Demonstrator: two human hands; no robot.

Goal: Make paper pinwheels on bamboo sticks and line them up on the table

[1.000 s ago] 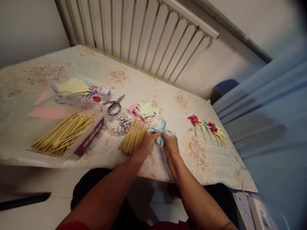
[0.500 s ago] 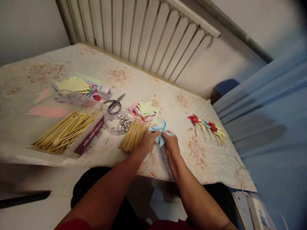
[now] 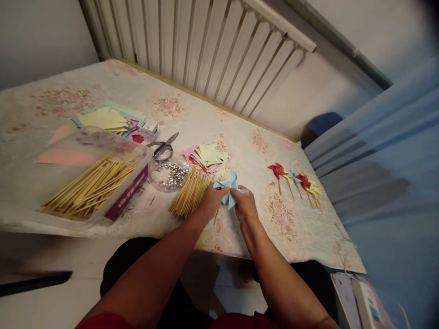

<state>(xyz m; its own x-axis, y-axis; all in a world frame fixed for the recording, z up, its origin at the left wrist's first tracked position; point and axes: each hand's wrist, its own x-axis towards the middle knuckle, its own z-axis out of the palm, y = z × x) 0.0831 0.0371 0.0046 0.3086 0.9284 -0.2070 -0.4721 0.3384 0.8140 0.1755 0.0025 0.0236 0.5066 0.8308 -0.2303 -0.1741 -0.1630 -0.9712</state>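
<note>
Between my two hands is a light blue paper pinwheel, its blades folded in toward the middle. My left hand is closed on its left side, and my right hand grips the right side with the thumb near the centre. A thin wooden stick shows below the pinwheel by my left fingers; whether it is joined to the paper I cannot tell. Just left of my left hand lies a bundle of wooden sticks. Behind it sits a stack of cut paper sheets in several colours.
A clear plastic box of sticks stands at left. Near it are a round tub of small metal pieces, scissors, a small white box and more coloured paper. Several finished pinwheels lie at right, before a blue curtain.
Almost nothing differs. The view has shifted very slightly, and both hands keep their hold on the blue pinwheel in the same place.
</note>
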